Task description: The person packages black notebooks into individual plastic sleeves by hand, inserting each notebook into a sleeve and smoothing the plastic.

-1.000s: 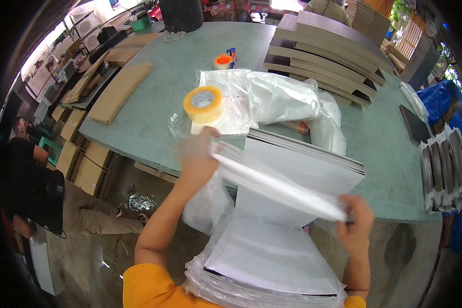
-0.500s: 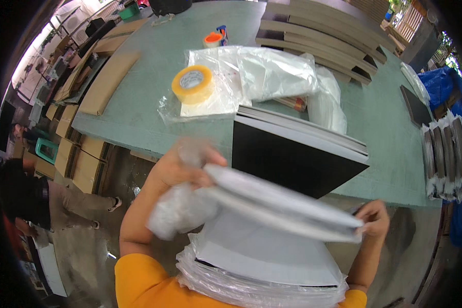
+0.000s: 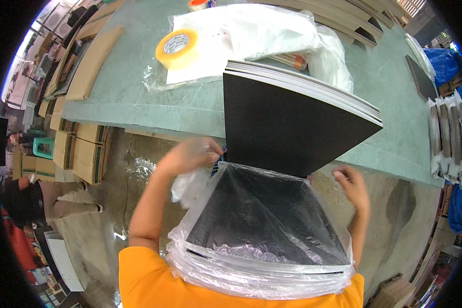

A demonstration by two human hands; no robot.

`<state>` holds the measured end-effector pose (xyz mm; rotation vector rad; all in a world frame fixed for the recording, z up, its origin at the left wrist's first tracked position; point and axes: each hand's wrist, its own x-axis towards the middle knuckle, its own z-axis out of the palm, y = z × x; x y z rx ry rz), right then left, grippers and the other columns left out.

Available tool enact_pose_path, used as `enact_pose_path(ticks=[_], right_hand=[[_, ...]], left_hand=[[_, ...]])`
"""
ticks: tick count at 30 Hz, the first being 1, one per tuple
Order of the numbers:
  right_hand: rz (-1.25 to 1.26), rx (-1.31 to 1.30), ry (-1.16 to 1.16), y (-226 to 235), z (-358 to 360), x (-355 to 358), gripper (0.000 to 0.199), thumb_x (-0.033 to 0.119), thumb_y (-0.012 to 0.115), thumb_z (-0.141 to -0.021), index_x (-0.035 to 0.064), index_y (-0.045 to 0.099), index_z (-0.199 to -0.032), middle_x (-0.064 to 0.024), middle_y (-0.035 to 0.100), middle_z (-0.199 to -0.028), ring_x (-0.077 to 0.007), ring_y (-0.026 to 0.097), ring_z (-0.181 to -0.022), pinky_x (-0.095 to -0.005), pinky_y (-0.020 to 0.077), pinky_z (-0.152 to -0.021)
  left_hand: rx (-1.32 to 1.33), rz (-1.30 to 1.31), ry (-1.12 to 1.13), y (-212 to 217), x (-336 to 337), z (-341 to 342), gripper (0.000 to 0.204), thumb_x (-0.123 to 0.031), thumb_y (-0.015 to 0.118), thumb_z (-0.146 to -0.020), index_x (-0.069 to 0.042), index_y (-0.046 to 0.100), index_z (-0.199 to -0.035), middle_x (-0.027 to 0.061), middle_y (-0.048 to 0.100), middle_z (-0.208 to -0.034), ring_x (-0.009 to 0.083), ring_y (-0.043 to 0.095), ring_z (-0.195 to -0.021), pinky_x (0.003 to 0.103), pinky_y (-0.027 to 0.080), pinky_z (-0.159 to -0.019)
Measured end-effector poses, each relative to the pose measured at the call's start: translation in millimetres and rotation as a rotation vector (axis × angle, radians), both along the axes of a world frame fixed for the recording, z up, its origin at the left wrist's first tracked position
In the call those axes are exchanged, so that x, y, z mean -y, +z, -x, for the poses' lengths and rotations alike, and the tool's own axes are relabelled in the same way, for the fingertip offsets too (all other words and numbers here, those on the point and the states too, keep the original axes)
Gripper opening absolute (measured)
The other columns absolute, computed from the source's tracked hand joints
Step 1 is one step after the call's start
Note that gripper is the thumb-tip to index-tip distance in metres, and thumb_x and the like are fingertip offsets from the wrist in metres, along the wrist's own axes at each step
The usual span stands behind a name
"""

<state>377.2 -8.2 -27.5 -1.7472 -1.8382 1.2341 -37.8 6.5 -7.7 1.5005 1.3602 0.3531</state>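
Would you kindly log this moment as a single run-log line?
left hand: near black-fronted panel stack | right hand: curled, near plastic-wrapped bundle | yellow tape roll: on plastic sheeting | grip: unclear for both

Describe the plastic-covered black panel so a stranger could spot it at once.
Find the green table, then the orange shirt at the bottom of the view. Between them, the plastic-covered black panel tops a clear-wrapped stack. Its creased, shiny film sets it apart from the matte black board just beyond, at the table's near edge.
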Motion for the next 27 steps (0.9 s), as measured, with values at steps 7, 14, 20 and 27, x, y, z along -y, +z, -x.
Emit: enact_pose_path(ticks=[7, 14, 20, 27], right_hand=[[0.224, -0.504, 0.993, 26, 87, 24, 0.053, 0.040, 0.043, -0.085, 0.0016, 0.041, -0.121, -0.0185, 0.036, -0.128, -0.0301, 0.032, -0.120, -0.0374, 0.0270, -0.098], [0.265, 0.146, 0.731, -36, 90, 4, 0.063, 0.056, 0.035, -0.082, 0.0023, 0.051, -0.111, -0.0214, 0.050, -0.111, -0.0314, 0.045, -0.107, -0.0374, 0.0348, -0.090], [-0.207, -0.678, 0.250, 34, 129, -15, 0.032, 0.029, 0.058, -0.080, -0.0009, 0.053, -0.090, -0.0052, 0.056, -0.074, -0.0158, 0.054, -0.069, -0.0304, 0.0425, -0.062], [0.348, -0.902, 0.275, 49, 112, -7, 0.020, 0.005, 0.062, -0.075, 0.0036, 0.049, -0.090, 0.0017, 0.053, -0.074, -0.0042, 0.049, -0.066, -0.0188, 0.0401, -0.058]], left_hand=[[0.476, -0.093, -0.890, 48, 38, -69, 0.032, -0.015, 0.056, -0.076, -0.007, 0.052, -0.106, 0.0138, 0.059, -0.093, 0.0279, 0.056, -0.088, 0.037, 0.045, -0.072], [-0.093, -0.219, -0.509, -83, 11, -82, 0.019, -0.013, 0.049, -0.080, -0.005, 0.055, -0.096, 0.0178, 0.057, -0.088, 0.0328, 0.056, -0.084, 0.041, 0.043, -0.072], [0.593, -0.605, -0.212, 73, -25, -131, 0.051, -0.031, 0.056, -0.080, -0.002, 0.041, -0.119, 0.0115, 0.053, -0.099, 0.0200, 0.052, -0.089, 0.030, 0.040, -0.078], [0.506, -0.085, 0.029, 66, -24, -96, 0.062, -0.012, 0.068, -0.070, -0.002, 0.035, -0.122, 0.0081, 0.053, -0.095, 0.0126, 0.051, -0.086, 0.025, 0.040, -0.079]])
